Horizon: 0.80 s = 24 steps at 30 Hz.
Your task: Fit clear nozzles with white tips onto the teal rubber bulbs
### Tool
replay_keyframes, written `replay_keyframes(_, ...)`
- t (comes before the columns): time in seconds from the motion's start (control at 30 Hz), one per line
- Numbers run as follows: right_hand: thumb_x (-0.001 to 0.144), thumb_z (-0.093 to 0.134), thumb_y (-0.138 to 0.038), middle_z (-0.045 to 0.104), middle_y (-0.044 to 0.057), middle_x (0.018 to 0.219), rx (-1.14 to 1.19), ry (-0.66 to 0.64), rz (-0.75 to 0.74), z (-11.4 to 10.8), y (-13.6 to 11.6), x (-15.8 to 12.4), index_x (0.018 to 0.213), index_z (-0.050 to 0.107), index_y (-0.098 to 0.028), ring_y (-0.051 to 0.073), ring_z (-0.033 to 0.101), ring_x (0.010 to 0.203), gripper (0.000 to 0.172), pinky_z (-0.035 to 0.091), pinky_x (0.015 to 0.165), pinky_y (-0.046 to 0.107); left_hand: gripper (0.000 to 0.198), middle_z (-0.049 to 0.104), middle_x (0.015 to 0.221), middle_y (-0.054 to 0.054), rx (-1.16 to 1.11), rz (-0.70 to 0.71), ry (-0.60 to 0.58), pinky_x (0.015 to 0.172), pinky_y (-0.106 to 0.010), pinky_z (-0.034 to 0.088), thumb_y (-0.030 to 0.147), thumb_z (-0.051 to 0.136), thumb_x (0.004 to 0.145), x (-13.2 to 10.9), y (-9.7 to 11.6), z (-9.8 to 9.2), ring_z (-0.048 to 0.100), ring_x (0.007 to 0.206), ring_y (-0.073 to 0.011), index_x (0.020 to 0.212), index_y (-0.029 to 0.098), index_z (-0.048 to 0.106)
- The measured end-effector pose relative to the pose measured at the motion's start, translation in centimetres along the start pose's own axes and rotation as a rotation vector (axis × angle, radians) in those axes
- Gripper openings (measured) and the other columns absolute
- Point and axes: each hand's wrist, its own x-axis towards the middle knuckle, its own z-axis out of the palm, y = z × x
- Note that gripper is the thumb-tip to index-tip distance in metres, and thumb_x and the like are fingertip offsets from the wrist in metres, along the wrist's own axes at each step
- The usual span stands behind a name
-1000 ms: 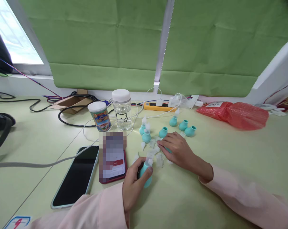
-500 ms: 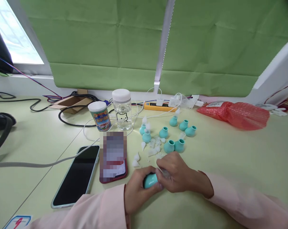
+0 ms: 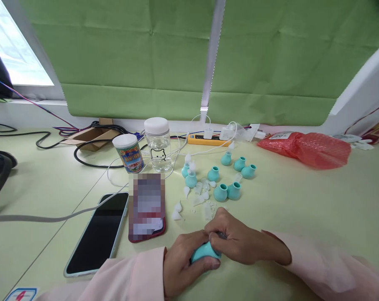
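Observation:
My left hand point(image 3: 189, 261) is wrapped round a teal rubber bulb point(image 3: 205, 251), its thumb along the near side. My right hand point(image 3: 235, 238) is closed at the bulb's neck end, fingers curled round a translucent plastic piece point(image 3: 221, 235) that shows only in part. Whether that piece sits inside the bulb's mouth is hidden by the fingers. Beyond my hands stand several open-necked teal bulbs point(image 3: 221, 192). A few others, such as one bulb point(image 3: 191, 180), carry white pointed tips point(image 3: 192, 167). Loose translucent pieces point(image 3: 198, 201) and white tips point(image 3: 177, 215) lie among them.
Left of my hands lie a dark phone point(image 3: 98, 236) and a red-cased phone point(image 3: 147, 209). Behind them stand a noodle cup point(image 3: 129, 154) and a lidded water jar point(image 3: 158, 146). A power strip point(image 3: 208, 141), cables and a red plastic bag point(image 3: 305, 148) lie along the back.
Both hands have shifted slightly right and nearer with the bulb between them. The right hand has turned a little, and more of the bulb shows. The camera view has shifted slightly.

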Motion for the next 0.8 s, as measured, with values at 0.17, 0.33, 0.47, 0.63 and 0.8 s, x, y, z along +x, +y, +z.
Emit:
replay_keyframes(0.17, 0.066, 0.035, -0.013, 0.019, -0.006, 0.046, 0.097, -0.034, 0.055, 0.0, -0.1, -0.1, 0.045, 0.028, -0.016, 0.006, 0.018, 0.046, 0.023, 0.019, 0.042, 0.02, 0.027, 0.055, 0.068, -0.002, 0.02, 0.041, -0.032, 0.056, -0.021, 0.039, 0.039, 0.04, 0.084, -0.1, -0.1, -0.1, 0.05, 0.06, -0.0133, 0.079, 0.016, 0.053)
replay_keyframes(0.33, 0.065, 0.035, -0.018, 0.019, -0.006, 0.045, 0.341, -0.01, 0.124, -0.3, 0.6, 0.3, 0.043, 0.026, -0.017, 0.006, 0.019, 0.043, 0.024, 0.017, 0.039, 0.021, 0.023, 0.057, 0.077, -0.006, 0.004, 0.146, -0.079, 0.065, -0.023, 0.041, 0.034, 0.039, 0.086, -0.3, -0.2, 0.1, 0.051, 0.073, -0.0162, 0.085, 0.016, 0.053)
replay_keyframes(0.47, 0.071, 0.035, -0.022, 0.015, -0.006, 0.046, 0.349, 0.133, 0.076, -1.3, 0.7, 0.5, 0.046, 0.02, -0.017, 0.006, 0.017, 0.044, 0.029, 0.015, 0.041, 0.022, 0.02, 0.055, 0.087, -0.008, -0.041, 0.23, -0.052, 0.074, -0.028, 0.041, 0.028, 0.044, 0.084, -0.1, -0.5, -0.1, 0.048, 0.084, -0.0187, 0.098, 0.017, 0.052)
replay_keyframes(0.63, 0.08, 0.04, -0.037, 0.026, -0.005, 0.053, 0.27, 0.268, 0.069, -3.7, -0.3, 0.2, 0.055, 0.031, -0.017, 0.006, 0.022, 0.048, 0.034, 0.018, 0.042, 0.02, 0.023, 0.046, 0.094, -0.007, 0.131, 0.07, 0.183, 0.078, -0.032, 0.04, 0.023, 0.055, 0.077, 0.2, -0.7, -0.2, 0.045, 0.086, -0.0193, 0.1, 0.022, 0.056)
replay_keyframes(0.8, 0.076, 0.052, -0.041, 0.036, -0.005, 0.059, 0.093, 0.362, 0.152, -5.5, -0.1, 0.4, 0.073, 0.041, -0.019, 0.007, 0.034, 0.05, 0.025, 0.029, 0.043, 0.018, 0.027, 0.045, 0.094, -0.006, 0.192, -0.061, 0.207, 0.076, -0.031, 0.042, 0.017, 0.046, 0.081, 0.4, -1.0, 0.0, 0.049, 0.085, -0.0178, 0.107, 0.023, 0.051)
